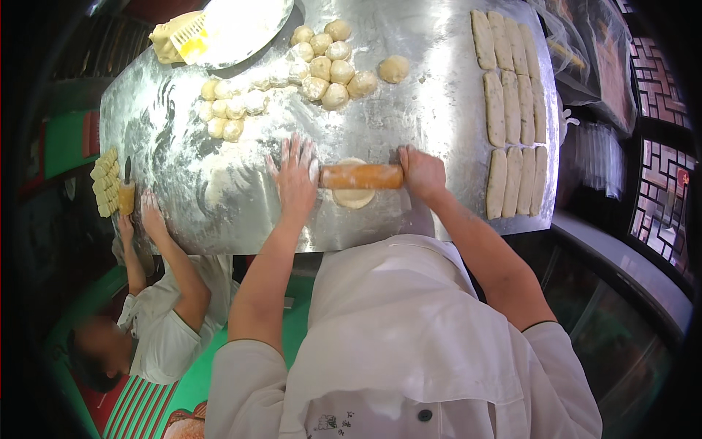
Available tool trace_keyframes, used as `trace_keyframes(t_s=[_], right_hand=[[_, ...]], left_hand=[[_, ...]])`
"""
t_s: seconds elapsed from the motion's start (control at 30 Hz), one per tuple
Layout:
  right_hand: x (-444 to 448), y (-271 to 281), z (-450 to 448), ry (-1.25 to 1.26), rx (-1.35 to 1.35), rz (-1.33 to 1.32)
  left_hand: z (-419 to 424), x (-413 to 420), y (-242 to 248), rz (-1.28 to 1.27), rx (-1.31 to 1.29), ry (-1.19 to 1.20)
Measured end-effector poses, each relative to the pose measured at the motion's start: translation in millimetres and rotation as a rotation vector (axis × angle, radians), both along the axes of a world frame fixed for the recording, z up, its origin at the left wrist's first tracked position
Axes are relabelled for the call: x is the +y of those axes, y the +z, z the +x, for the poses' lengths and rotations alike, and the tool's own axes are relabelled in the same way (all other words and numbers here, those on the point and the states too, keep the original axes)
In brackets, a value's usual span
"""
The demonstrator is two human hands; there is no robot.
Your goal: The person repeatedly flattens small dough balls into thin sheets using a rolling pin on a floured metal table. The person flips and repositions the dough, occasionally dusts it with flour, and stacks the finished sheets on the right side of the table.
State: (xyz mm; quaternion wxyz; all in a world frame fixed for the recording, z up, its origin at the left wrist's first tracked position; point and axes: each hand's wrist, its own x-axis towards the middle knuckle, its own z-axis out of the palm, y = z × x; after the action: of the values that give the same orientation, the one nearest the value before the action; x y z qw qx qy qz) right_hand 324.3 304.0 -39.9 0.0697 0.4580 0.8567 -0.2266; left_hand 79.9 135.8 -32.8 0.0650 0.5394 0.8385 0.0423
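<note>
A wooden rolling pin (362, 176) lies across a round, flattened piece of dough (354, 198) on the metal table. My right hand (425, 173) is closed around the pin's right end, with the handle hidden inside it. At the pin's left end, my left hand (296, 178) is flat, its floury fingers stretched forward and apart. Whether the left handle runs beneath that palm cannot be seen. Beyond the pin sits a cluster of floured dough balls (332, 70), with one dough ball (394, 69) apart to its right. Smaller dough balls (233, 104) are grouped farther left.
Long dough strips (503, 110) lie in rows along the table's (230, 219) right side. A large white bowl (247, 33), a yellow-and-white scraper (190, 41) and a dough lump (164, 38) are at the back left. A co-worker (170, 329) handles another rolling pin (126, 195) beside small dough pieces (105, 181).
</note>
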Motion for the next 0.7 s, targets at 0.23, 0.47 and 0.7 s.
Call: trace_keyframes(t_s=[0.23, 0.47, 0.7], right_hand=[[-37, -5, 45, 0.011, -0.020, -0.138], [-42, 23, 60, 0.164, 0.024, -0.048], [-35, 33, 109, -0.003, 0.074, -0.048]], left_hand=[[17, -7, 13, -0.251, -0.097, -0.037], [59, 51, 36, -0.452, -0.350, 0.020], [-63, 7, -32, -0.033, -0.122, 0.455]])
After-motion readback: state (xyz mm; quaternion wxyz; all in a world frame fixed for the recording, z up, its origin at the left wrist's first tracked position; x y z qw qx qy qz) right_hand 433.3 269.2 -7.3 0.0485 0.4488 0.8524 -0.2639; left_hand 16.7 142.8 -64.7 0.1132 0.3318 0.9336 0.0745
